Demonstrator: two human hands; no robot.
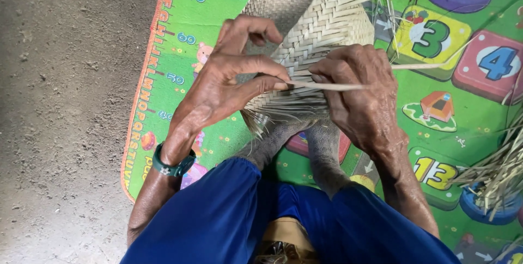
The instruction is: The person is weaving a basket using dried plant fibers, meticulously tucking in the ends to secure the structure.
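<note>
Left hand [229,76] pinches one pale strip [327,86] at its near end; right hand [362,95] closes over it. The strip runs nine to three across the woven mat [310,19], which stretches toward twelve. Loose strips [498,174] lie at four; play mat [180,79] underneath

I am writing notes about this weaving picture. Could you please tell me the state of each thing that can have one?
Woven mat: partly woven, loose strips at its edges.
Single strip: pinched between both hands, lying across the mat.
Left hand: closed on the strip and mat edge.
Right hand: closed on the strip.
Loose strips: lying in a bundle on the play mat.
</note>
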